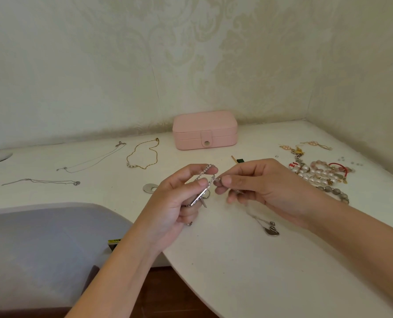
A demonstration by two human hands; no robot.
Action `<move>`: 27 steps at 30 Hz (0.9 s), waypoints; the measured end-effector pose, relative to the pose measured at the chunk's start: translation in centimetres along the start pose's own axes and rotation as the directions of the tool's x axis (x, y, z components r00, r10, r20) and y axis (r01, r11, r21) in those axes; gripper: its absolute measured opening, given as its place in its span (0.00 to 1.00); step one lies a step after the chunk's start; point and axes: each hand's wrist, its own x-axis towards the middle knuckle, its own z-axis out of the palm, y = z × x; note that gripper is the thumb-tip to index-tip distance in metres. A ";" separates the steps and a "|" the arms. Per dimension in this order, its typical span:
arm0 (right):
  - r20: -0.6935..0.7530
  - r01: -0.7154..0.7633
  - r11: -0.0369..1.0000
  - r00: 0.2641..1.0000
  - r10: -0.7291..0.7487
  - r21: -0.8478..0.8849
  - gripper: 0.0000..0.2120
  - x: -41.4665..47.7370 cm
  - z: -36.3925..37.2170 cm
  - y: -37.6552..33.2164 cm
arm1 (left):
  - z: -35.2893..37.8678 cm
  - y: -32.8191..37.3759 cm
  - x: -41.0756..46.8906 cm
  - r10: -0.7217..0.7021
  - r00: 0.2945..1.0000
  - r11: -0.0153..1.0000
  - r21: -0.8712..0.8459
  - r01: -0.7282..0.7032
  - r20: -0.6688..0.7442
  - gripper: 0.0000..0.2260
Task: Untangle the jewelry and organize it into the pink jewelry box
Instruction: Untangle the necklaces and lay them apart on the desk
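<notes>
Your left hand (179, 203): grip curled round a silver link chain with bar pendant (206, 170). Your right hand (262, 187): grip pinching the same chain's end. Both held over the white bench (236, 271). Closed pink snap-tab jewelry box (204, 130) at 12 o'clock. Pearl-and-bead jewelry heap (321, 175) at 3 o'clock; thin gold chain necklace (142, 154) at 10 o'clock.
</notes>
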 end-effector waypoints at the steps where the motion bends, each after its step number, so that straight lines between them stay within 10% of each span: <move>1: -0.014 0.010 1.000 1.000 -0.010 0.008 0.09 0.1 0.0 0.1 | 0.0 0.0 0.0 -0.003 1.000 1.000 -0.003 0.003 0.001 0.10; 27: 0.015 -0.023 0.997 1.000 0.022 0.076 0.08 0.1 -0.2 -0.3 | -0.4 -0.2 0.1 -0.021 1.000 0.999 -0.035 0.021 0.016 0.09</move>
